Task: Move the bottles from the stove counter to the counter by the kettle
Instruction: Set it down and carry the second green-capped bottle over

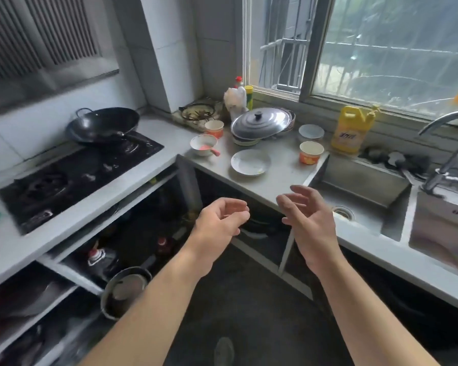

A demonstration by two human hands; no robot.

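My left hand [218, 228] and my right hand [306, 224] hover side by side in front of the counter corner, fingers loosely curled and apart, holding nothing. A red-capped bottle [239, 87] and a yellow-capped bottle [249, 97] stand in the far corner by the window. A large yellow jug [351, 132] stands on the ledge behind the sink. The stove counter [64, 220] runs along the left with a black gas hob [72, 178]. More bottles [99, 260] stand on the shelf under the stove. No kettle is in view.
A black wok [103, 124] sits on the hob. A pot lid [261, 122], bowls, a white plate [250, 162] and paper cups [311, 153] crowd the corner counter. A steel sink [360, 196] with a tap [450, 154] is at right. A pot [127, 294] sits below.
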